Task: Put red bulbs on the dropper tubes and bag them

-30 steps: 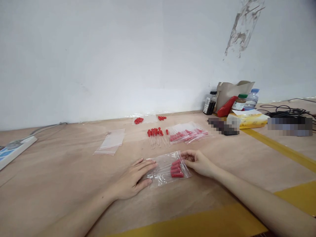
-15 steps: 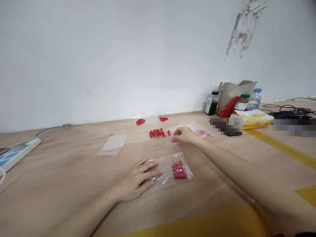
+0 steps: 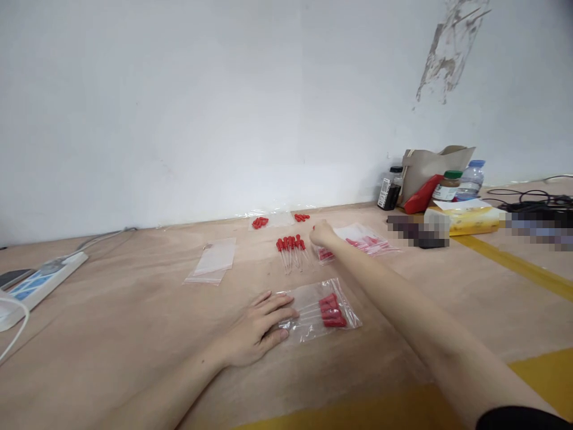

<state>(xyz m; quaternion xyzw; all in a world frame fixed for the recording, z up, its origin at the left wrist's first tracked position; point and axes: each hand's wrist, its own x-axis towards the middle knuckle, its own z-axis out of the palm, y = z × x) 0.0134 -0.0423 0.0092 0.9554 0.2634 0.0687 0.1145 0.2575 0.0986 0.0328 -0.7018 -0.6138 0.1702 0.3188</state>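
Note:
My left hand point(image 3: 258, 328) lies flat with its fingers spread over the near end of a clear zip bag point(image 3: 307, 331). Inside that bag are several droppers point(image 3: 332, 310) with red rubber bulbs, their thin stems pointing toward my fingers. Farther off, my right hand point(image 3: 324, 233) is closed in a pinch, a bit of red showing at the fingertips that looks like a dropper's bulb; its stem is hard to make out. Just left of it a bunch of loose red-bulbed droppers point(image 3: 290, 246) lies on the table, bulbs away from me. Filled bags of droppers point(image 3: 369, 242) lie beside and behind my right wrist.
Flat plastic bags point(image 3: 211, 261) lie on the left. Small red bulbs point(image 3: 260, 223) sit on plastic by the wall. A power strip point(image 3: 67, 272) is at far left. At right stand a dark bottle point(image 3: 390, 190), a jar point(image 3: 447, 186), a water bottle point(image 3: 473, 179) and a tissue pack point(image 3: 470, 219).
My right hand has moved slightly up and closed at the spot of the single dropper, which no longer lies apart from the bunch. My left hand stays on the bag. The view has shifted slightly.

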